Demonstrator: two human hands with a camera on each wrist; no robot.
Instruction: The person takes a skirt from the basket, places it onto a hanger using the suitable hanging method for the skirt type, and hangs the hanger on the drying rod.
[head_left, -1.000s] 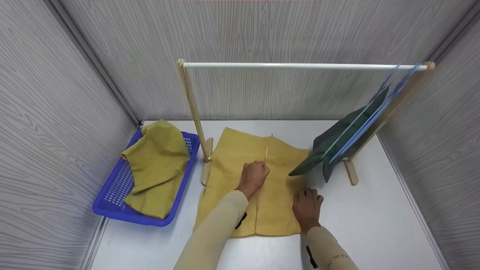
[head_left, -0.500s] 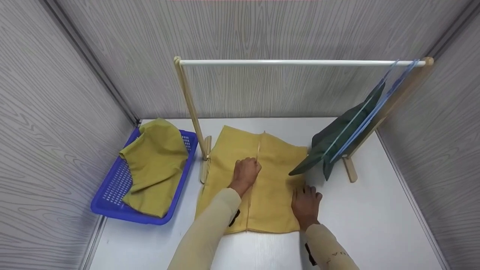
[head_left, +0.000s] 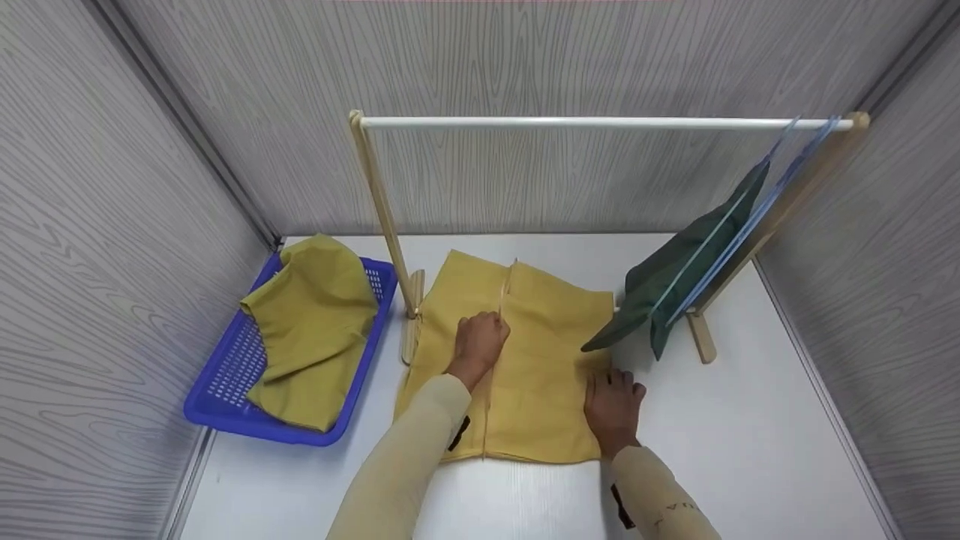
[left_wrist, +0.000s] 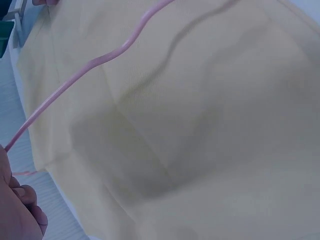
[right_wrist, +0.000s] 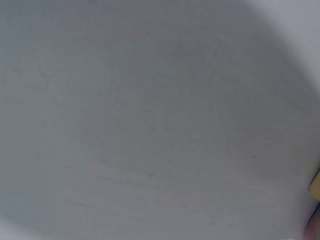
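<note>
Head cam above; wrists nr; L shares cloth

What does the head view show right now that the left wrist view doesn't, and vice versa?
Only the head view: the blue basket with an olive cloth in it, the white bar, and the sleeves.

Only the left wrist view: the wavy bend of a pink rod, close up, held in the left hand.

Both: the yellow cloth, the white table under it, and the left hand. A green patch at the wrist view's left edge is too cut off to identify.
</note>
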